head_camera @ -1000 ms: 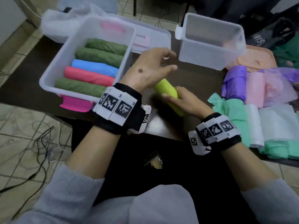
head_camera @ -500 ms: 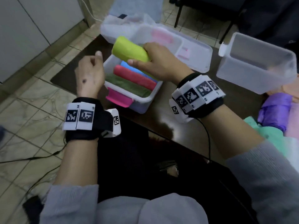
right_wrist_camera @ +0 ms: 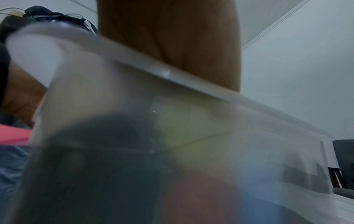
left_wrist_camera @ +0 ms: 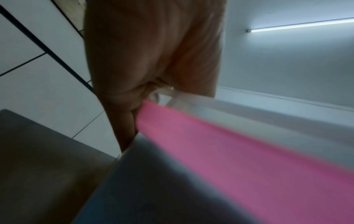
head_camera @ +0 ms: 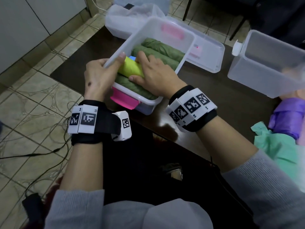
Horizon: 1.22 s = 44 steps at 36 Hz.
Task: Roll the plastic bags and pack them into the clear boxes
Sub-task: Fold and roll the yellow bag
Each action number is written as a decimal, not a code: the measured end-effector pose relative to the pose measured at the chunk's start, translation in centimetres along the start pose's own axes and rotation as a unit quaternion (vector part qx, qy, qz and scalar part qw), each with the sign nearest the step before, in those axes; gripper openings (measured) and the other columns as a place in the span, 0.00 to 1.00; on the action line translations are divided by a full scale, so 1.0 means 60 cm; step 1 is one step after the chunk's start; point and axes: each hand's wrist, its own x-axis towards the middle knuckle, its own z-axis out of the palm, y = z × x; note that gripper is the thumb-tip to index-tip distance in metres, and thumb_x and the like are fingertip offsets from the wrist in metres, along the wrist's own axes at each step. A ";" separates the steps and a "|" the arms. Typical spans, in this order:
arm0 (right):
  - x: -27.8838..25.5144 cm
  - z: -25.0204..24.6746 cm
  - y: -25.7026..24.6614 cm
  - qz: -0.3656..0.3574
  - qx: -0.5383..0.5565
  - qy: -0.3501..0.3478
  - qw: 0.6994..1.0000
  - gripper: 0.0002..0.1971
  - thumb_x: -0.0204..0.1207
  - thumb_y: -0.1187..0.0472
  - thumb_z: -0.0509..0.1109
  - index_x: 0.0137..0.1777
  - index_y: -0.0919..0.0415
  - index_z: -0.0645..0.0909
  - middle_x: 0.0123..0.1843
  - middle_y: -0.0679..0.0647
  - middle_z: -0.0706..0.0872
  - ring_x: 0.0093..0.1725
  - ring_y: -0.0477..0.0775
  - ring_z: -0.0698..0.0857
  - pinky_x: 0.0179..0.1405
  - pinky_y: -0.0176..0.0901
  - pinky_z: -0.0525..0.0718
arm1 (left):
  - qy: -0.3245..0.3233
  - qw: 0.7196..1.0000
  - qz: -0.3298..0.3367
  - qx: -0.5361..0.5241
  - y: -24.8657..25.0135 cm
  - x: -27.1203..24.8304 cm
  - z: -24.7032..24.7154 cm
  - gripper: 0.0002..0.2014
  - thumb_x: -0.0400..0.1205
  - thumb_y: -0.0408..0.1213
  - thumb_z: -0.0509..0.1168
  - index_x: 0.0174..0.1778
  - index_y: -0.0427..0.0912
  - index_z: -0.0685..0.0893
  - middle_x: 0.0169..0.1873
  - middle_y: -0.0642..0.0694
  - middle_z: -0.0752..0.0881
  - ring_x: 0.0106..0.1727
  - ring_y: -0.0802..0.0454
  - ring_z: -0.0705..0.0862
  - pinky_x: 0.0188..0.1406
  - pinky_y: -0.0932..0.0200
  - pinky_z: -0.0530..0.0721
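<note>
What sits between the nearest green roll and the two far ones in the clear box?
The yellow roll in the right hand, a blue roll peeking beyond it; head view.

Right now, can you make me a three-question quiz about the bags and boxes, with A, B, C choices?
1. Where is the yellow roll? A on the floor; B in the pink-clipped box; C under the table.
2. How many dark green rolls show in that box? A one; B three; C six.
3. What is the left hand doing? A gripping the box's wall; B hanging idle; C waving in the air.
Answers: B, the right hand holds it there among other rolls; B, two lie far, one near; A, its thumb hooks over the rim.
</note>
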 end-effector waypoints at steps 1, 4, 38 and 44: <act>0.002 0.001 0.000 0.004 -0.006 0.002 1.000 0.31 0.80 0.40 0.60 0.75 0.58 0.61 0.66 0.61 0.73 0.67 0.63 0.74 0.58 0.58 0.74 | 0.003 1.000 -0.001 -0.001 0.000 0.000 0.000 0.17 0.70 0.62 0.71 0.43 0.53 0.87 0.41 0.51 0.89 0.46 0.55 0.88 0.48 0.57 0.86; 0.006 0.003 -0.002 0.017 -0.023 0.010 1.000 0.30 0.79 0.39 0.59 0.75 0.57 0.61 0.68 0.61 0.72 0.68 0.63 0.73 0.58 0.57 0.74 | 0.031 1.000 0.003 0.001 -0.003 -0.001 0.004 0.20 0.72 0.58 0.71 0.52 0.49 0.88 0.39 0.54 0.87 0.44 0.59 0.86 0.42 0.65 0.81; -0.108 -0.006 0.110 0.114 0.268 0.356 0.888 0.15 0.81 0.55 0.60 0.60 0.63 0.79 0.56 0.52 0.80 0.58 0.54 0.78 0.62 0.56 0.76 | 0.034 0.925 0.376 0.047 0.126 -0.136 0.126 0.15 0.82 0.38 0.61 0.63 0.40 0.80 0.61 0.48 0.82 0.62 0.61 0.76 0.59 0.80 0.65; -0.247 -0.005 0.225 0.248 0.181 0.379 0.873 0.16 0.80 0.54 0.60 0.59 0.64 0.79 0.56 0.59 0.82 0.58 0.58 0.78 0.62 0.56 0.76 | -0.194 0.909 0.363 0.067 0.101 -0.204 0.264 0.16 0.83 0.40 0.62 0.67 0.39 0.79 0.65 0.44 0.81 0.68 0.52 0.76 0.62 0.72 0.65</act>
